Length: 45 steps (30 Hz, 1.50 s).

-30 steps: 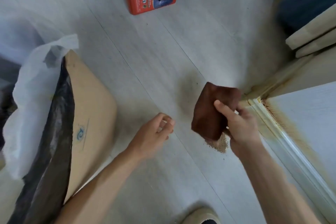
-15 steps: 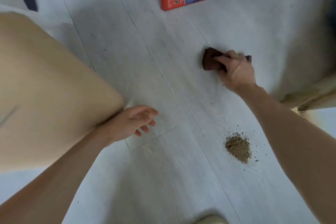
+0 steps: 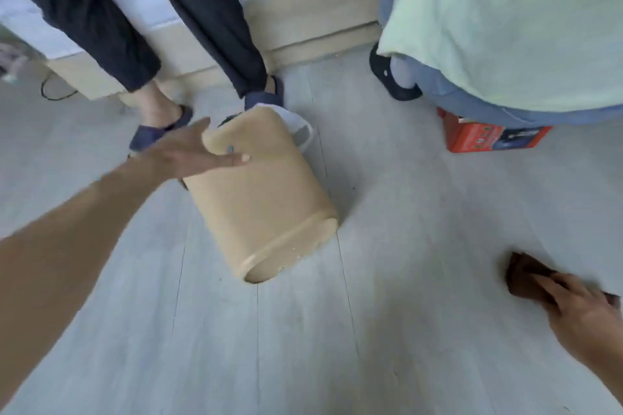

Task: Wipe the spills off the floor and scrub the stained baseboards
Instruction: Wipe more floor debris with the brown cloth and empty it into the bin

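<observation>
A: Where is the cloth?

B: The brown cloth (image 3: pixel 526 280) lies on the pale plank floor (image 3: pixel 337 347) at the lower right of the head view. The right hand (image 3: pixel 586 313) rests on top of it, fingers laid forward over the fabric and pressing it down to the boards. I cannot tell whether any finger curls round an edge.

A: And the left hand?

B: The left hand (image 3: pixel 192 155) reaches out to the middle of the view, fingers straight and spread, its fingertips touching the upper end of a tan bin (image 3: pixel 263 199). It grips nothing.

A: How does the bin stand?

B: Tilted, its base end toward the camera and its mouth end away. A white liner (image 3: pixel 296 125) shows at the far rim.

A: Any spill in sight?

B: Only a few small crumbs by the bin's near edge; the picture is blurred, so I cannot say more.

A: What else is around?

B: 2 legs in dark trousers (image 3: pixel 209 10) stand just beyond the bin, feet in blue slippers (image 3: pixel 158 131). To the right, a second person in a light green top (image 3: pixel 505 10) and blue trousers crouches above a red box (image 3: pixel 485 138). Behind them runs a bed with a light wooden frame (image 3: pixel 313 23) and a white mattress. A thin black cable (image 3: pixel 54 91) lies on the floor at the far left.
</observation>
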{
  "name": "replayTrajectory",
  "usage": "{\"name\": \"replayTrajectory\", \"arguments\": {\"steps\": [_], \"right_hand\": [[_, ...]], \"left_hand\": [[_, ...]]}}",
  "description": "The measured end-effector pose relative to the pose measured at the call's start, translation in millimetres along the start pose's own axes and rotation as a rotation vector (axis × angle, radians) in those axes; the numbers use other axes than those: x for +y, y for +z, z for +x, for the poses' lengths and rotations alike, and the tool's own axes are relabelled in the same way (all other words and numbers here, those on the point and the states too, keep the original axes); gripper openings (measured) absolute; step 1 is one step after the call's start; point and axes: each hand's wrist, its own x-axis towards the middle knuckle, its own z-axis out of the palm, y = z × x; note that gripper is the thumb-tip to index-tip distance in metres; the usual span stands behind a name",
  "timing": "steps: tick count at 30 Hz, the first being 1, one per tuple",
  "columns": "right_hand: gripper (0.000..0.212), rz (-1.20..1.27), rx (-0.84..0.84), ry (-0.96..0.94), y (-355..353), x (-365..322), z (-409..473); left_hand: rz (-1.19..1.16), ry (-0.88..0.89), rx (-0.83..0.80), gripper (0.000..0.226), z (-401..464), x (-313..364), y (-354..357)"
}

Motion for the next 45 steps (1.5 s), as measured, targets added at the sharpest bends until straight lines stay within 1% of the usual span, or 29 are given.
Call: {"name": "replayTrajectory", "arguments": {"steps": [1, 2, 3, 4, 5, 6, 7, 8, 9, 10, 12, 14, 17, 19, 22, 25, 26, 28, 30, 32, 33, 34, 35, 36, 37, 39, 41, 43, 45], "right_hand": [[0.045, -0.03, 0.069, -0.065, 10, 6, 8], [0.046, -0.061, 0.045, -0.109, 25, 6, 1], [0.045, -0.101, -0.005, -0.148, 23, 11, 6], [0.041, -0.073, 0.03, -0.109, 21, 7, 8], [0.041, -0.034, 0.002, -0.057, 16, 5, 10], [0.043, -0.005, 0.01, -0.026, 9, -2, 7], [0.046, 0.018, -0.014, 0.002, 5, -10, 6], [0.046, 0.031, 0.014, 0.042, -3, -16, 4], [0.045, 0.058, -0.027, 0.045, -9, -24, 4], [0.044, 0.072, -0.007, 0.041, -14, -26, 3], [0.042, 0.068, 0.002, 0.047, -18, -30, 1], [0.041, 0.048, -0.005, 0.045, -23, -34, 2], [0.041, 0.051, 0.002, -0.003, -25, -35, 2], [0.04, 0.049, 0.01, 0.011, -25, -34, 3], [0.042, 0.06, 0.019, 0.005, -20, -33, 3], [0.044, 0.061, 0.019, 0.025, -17, -29, 5], [0.044, 0.065, 0.013, 0.044, -15, -28, 6], [0.044, 0.057, 0.005, 0.071, -10, -26, 7], [0.045, 0.044, 0.004, 0.053, -9, -27, 6], [0.048, 0.063, -0.032, 0.103, -9, -28, 6], [0.052, 0.071, -0.055, 0.121, -2, -21, 8], [0.061, 0.086, -0.067, 0.117, -1, -20, 12], [0.069, 0.082, -0.09, 0.114, -4, -21, 13], [0.069, 0.086, -0.114, 0.107, -8, -23, 16], [0.062, 0.111, -0.143, 0.096, -14, -30, 15], [0.043, 0.144, -0.208, 0.109, -31, -50, 13], [0.037, 0.136, -0.242, 0.111, -47, -65, 10], [0.036, 0.14, -0.249, 0.074, -55, -73, 7], [0.033, 0.149, -0.253, 0.078, -57, -76, 7]], "left_hand": [[0.014, 0.007, -0.015, 0.121, 17, -10, 5], [0.064, 0.038, -0.062, 0.112, 30, -29, 13], [0.102, 0.025, -0.078, 0.112, 38, -48, 27], [0.142, 0.062, -0.087, 0.117, 44, -50, 36], [0.18, 0.073, -0.077, 0.119, 54, -59, 46], [0.191, 0.059, -0.065, 0.117, 67, -72, 56], [0.226, 0.021, -0.044, 0.112, 74, -77, 57], [0.207, -0.02, 0.001, 0.105, 87, -84, 60], [0.226, -0.048, 0.059, 0.1, 96, -89, 57], [0.213, -0.063, 0.094, 0.101, 108, -98, 59], [0.179, -0.074, 0.1, 0.108, 119, -100, 58], [0.147, -0.066, -0.026, 0.113, 129, -104, 52], [-0.013, -0.173, -0.19, 0.098, 130, -102, 43], [-0.019, -0.164, -0.215, 0.09, 130, -101, 41], [-0.066, -0.146, -0.196, 0.087, 126, -101, 37], [-0.111, -0.108, -0.138, 0.093, 106, -95, 28], [-0.112, -0.087, -0.11, 0.091, 97, -91, 23], [-0.109, -0.044, -0.043, 0.077, 72, -81, 16], [-0.095, 0.024, 0.049, 0.064, 40, -68, 11], [-0.042, 0.105, 0.133, 0.058, -3, -50, 9], [0.002, 0.147, 0.168, 0.059, -25, -41, 11], [0.06, 0.19, 0.22, 0.059, -46, -35, 14], [0.12, 0.254, 0.293, 0.058, -65, -27, 23], [0.172, 0.334, 0.381, 0.058, -81, -23, 34], [0.199, 0.415, 0.458, 0.057, -94, -20, 44], [0.173, 0.509, 0.534, 0.05, -112, -19, 58], [0.129, 0.581, 0.579, 0.043, -121, -22, 67], [0.15, 0.656, 0.637, 0.038, -127, -23, 76], [0.186, 0.72, 0.66, 0.033, -132, -25, 89]]}}
